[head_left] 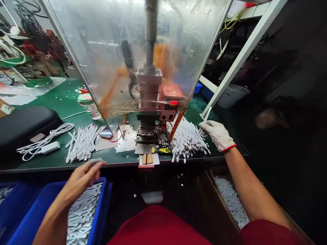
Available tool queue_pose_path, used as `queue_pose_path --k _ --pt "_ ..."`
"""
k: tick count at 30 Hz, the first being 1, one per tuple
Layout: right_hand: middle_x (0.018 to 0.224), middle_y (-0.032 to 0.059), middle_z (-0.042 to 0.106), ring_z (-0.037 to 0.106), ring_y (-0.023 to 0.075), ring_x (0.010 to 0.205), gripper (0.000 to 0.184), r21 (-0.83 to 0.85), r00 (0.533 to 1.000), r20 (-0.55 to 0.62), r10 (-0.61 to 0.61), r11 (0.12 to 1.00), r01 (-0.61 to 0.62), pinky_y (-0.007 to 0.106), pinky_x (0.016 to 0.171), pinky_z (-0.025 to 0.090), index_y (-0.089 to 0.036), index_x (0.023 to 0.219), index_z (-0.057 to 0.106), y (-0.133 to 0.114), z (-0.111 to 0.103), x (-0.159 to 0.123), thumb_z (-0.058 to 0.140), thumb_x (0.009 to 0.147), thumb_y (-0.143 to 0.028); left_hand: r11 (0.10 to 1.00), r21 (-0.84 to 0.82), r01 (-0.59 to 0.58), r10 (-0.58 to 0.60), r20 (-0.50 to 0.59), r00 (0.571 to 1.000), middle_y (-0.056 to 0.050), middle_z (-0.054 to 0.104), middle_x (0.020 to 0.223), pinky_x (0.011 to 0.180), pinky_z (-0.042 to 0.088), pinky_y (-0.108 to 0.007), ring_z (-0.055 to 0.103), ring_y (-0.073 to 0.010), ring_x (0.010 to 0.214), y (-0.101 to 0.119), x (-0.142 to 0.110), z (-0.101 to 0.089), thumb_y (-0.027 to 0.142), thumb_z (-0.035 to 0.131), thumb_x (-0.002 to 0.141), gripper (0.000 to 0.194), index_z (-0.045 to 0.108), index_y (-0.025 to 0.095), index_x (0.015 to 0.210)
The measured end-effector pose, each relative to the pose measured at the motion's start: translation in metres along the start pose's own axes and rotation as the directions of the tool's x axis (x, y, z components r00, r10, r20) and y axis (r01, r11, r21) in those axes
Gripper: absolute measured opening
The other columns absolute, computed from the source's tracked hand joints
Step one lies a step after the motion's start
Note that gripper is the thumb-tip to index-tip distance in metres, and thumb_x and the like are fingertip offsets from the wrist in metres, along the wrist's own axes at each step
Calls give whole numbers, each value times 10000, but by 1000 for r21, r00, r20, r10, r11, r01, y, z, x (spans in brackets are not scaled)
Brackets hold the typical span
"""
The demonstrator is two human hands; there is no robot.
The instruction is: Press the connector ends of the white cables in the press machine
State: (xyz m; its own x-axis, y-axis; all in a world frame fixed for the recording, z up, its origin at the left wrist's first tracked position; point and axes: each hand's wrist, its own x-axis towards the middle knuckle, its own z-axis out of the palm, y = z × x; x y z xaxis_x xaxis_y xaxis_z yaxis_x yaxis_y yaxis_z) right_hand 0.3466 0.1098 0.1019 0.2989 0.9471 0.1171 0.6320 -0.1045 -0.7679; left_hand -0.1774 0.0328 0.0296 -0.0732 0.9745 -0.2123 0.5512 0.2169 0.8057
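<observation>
My right hand wears a white knit glove with a red cuff and pinches a thin white strip, which points upward. Just left of it, a large heap of similar white strips with small metal ends lies on the bench. My bare left hand hovers over the front edge of the bench, its fingers closed together. Something greyish shows at its fingertips, too unclear to name. A smaller bundle of white strips lies just beyond this hand. Between the two heaps stands a press behind a clear shield.
Blue bins of white strips stand below at left, and a cardboard box of them at right. On the green bench are a yellow-black tool, a phone, a cup, a coiled cable and a black case.
</observation>
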Motion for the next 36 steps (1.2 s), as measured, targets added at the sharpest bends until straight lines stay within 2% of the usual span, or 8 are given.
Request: queue_pose_path --k 2,5,9,11,15,24,29,36 --pt "613 14 567 513 135 519 394 287 994 107 15 957 -46 248 484 412 -189 757 590 -14 17 -27 648 757 -580 984 -177 -13 67 301 951 15 566 602 437 349 -207 487 -119 478 30 -28 39 653 508 819 552 645 172 1054" --pt "584 -2 552 487 114 480 401 484 949 316 16 857 -176 225 435 384 -186 737 572 -36 50 -67 711 726 -563 944 -329 12 196 591 783 -25 634 699 468 405 -200 542 -114 530 69 -50 101 606 512 856 529 632 163 1119" --pt "585 -6 566 491 95 483 369 531 857 515 -37 798 -284 197 438 381 -178 751 575 -53 88 -103 684 783 -529 867 -496 50 298 596 745 -84 688 855 528 487 -218 616 -129 617 86 -49 157 560 555 858 562 548 137 1227" --pt "604 -3 585 511 95 507 357 527 855 516 -47 805 -273 193 462 408 -176 769 588 -54 102 -112 677 793 -521 832 -540 128 275 602 749 -90 694 825 525 498 -224 629 -129 592 84 -48 169 568 581 840 569 559 110 1176" --pt "613 10 618 552 114 533 375 465 881 473 -30 857 -221 206 480 452 -177 761 599 -54 118 -119 665 791 -544 782 -576 239 211 605 768 -81 698 746 510 502 -221 647 -130 540 73 -50 175 584 613 814 560 592 91 1080" --pt "605 2 609 551 110 526 362 479 854 515 -72 851 -217 211 489 478 -175 750 588 -58 137 -129 653 804 -527 741 -585 328 190 652 734 -85 709 735 526 537 -237 681 -158 561 59 -55 169 548 647 812 524 615 82 1049" --pt "628 9 604 523 96 519 369 524 772 628 -97 787 -327 197 473 427 -162 800 633 -50 150 -122 653 801 -530 676 -618 401 186 670 719 -91 703 698 500 531 -226 684 -167 542 56 -56 172 555 674 785 495 613 84 924" --pt "565 -17 553 432 61 437 357 572 717 694 -65 655 -494 178 406 322 -143 787 665 -53 188 -101 732 719 -487 607 -719 339 177 538 824 -89 703 682 496 530 -221 686 -170 545 56 -48 170 541 678 786 483 616 83 926"
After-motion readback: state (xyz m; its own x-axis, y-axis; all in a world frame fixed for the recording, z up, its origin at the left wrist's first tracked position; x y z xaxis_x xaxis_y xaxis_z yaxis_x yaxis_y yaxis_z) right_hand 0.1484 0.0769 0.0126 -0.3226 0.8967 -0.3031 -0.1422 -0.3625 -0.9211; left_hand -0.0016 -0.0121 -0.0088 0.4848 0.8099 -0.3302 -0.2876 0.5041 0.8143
